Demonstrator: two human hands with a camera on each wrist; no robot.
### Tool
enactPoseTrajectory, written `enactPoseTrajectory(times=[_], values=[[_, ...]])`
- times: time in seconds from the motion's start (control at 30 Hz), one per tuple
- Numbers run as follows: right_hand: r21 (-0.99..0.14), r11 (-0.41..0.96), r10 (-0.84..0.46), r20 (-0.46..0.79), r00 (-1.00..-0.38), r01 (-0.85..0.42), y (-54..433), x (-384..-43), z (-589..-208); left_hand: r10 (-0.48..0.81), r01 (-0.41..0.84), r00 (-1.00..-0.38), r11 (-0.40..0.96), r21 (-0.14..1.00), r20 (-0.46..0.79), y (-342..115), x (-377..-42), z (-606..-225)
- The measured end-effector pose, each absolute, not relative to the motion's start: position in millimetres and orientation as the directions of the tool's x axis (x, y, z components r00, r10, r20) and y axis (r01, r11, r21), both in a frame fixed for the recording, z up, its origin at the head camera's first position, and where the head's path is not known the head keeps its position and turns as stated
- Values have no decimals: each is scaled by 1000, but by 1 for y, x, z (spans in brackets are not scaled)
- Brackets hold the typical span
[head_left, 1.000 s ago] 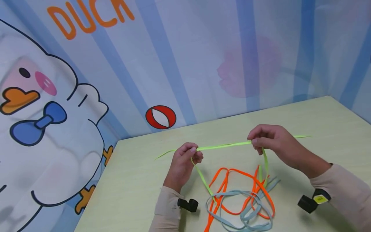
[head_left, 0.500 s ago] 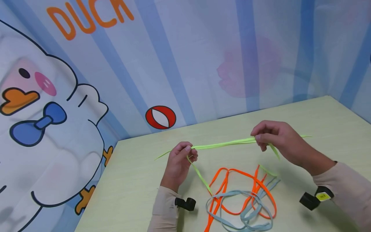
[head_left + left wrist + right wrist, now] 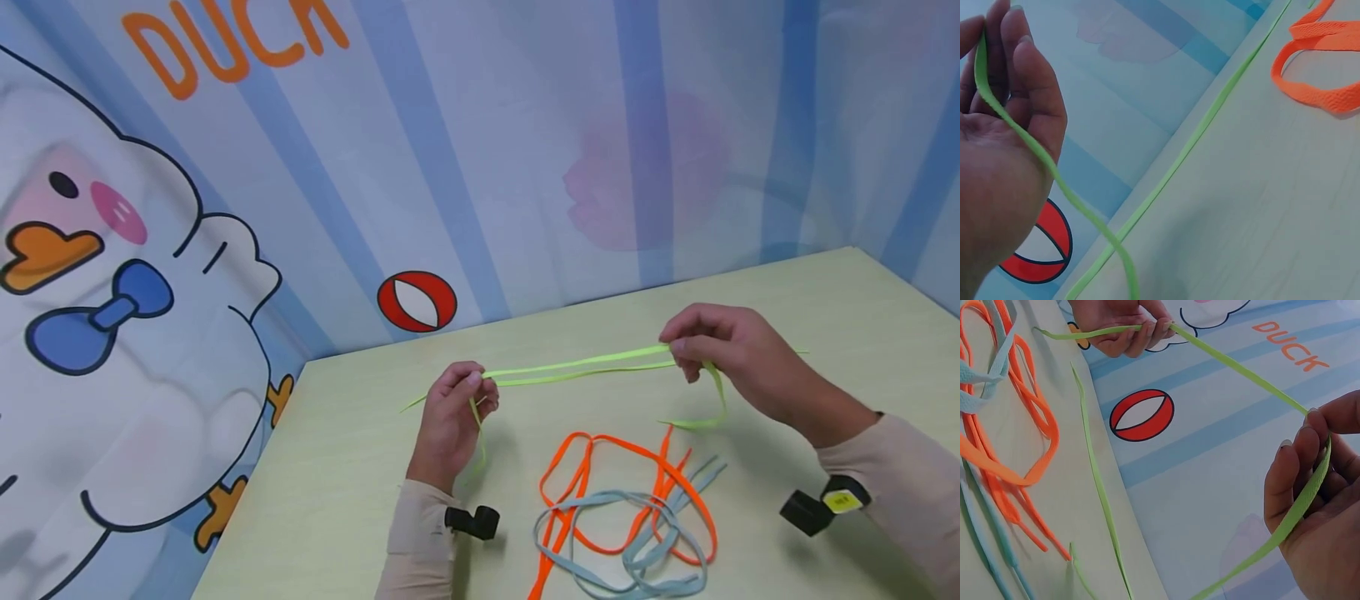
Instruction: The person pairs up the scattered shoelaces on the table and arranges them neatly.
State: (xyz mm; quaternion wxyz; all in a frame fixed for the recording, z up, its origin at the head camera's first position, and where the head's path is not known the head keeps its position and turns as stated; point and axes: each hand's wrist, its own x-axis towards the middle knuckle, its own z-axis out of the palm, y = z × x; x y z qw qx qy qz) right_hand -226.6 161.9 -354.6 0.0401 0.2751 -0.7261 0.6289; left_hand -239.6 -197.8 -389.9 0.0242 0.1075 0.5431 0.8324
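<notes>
A neon-green flat shoelace (image 3: 577, 363) is stretched between two raised hands. My left hand (image 3: 452, 412) pinches it near one end between thumb and fingers, and a short tail hangs below. My right hand (image 3: 723, 343) pinches the other side, its longer tail curling down toward the table. In the right wrist view the held shoelace (image 3: 1241, 369) runs straight from hand to hand. A second green shoelace (image 3: 581, 377) lies straight along the table behind, passing under the held one in the left wrist view, where this flat shoelace (image 3: 1191, 144) crosses behind the hanging tail.
Loosely looped orange shoelaces (image 3: 626, 442) and light blue-grey shoelaces (image 3: 600, 498) lie tangled in front of the hands on the pale table (image 3: 322, 500). A printed cartoon backdrop (image 3: 510, 150) stands along the table's back edge. Each wrist carries a small black camera (image 3: 472, 522).
My hands have moved apart and slightly up, the left leftward and the right rightward. The held green shoelace's ends have pulled free of the tangled pile; the orange and blue-grey laces stay nearly still.
</notes>
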Motion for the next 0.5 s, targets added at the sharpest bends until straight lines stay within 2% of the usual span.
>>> enactPoseTrajectory(times=[0.2, 0.5], values=[[-889, 104, -323, 394, -860, -446, 164, -228, -353, 135, 88, -978, -434, 897, 161, -201, -242, -390], [-895, 96, -301, 392, -869, -436, 170, -227, -349, 122, 83, -981, -431, 899, 149, -205, -241, -391]])
